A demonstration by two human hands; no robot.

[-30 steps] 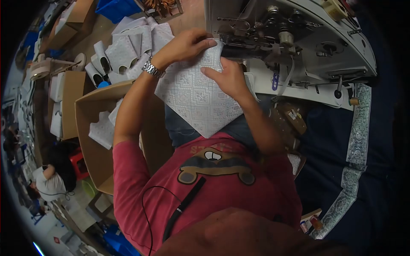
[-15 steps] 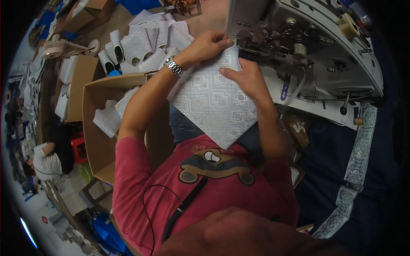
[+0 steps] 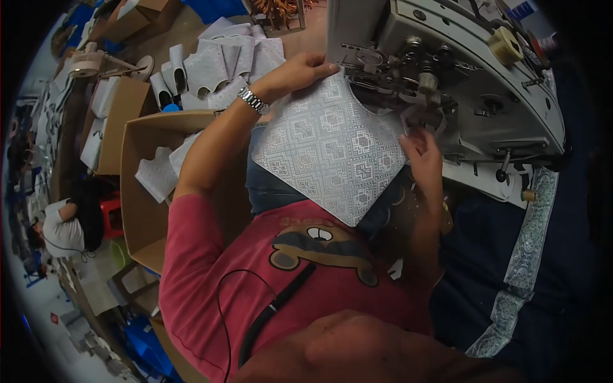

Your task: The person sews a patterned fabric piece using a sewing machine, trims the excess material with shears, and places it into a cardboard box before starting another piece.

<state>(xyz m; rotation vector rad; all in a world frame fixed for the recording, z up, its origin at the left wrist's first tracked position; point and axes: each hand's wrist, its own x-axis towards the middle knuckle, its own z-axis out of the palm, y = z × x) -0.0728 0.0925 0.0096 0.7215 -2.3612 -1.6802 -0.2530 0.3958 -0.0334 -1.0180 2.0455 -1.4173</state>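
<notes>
The patterned fabric piece [image 3: 329, 150] lies between both hands, its far corner at the sewing machine [image 3: 447, 70]: the left hand [image 3: 300, 69] pinches that corner with closed fingers, while the right hand [image 3: 421, 156] holds the near right edge.

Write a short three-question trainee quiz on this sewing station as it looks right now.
1. True or false: the left hand pinches the top edge of the patterned fabric panel at the sewing machine.
2. Where is the right hand? A) flat on the panel's middle B) at the panel's right edge, below the machine head C) inside the cardboard box
3. What is worn on the left wrist?

Key: 1 true; 2 B; 3 a metal wristwatch.
</notes>
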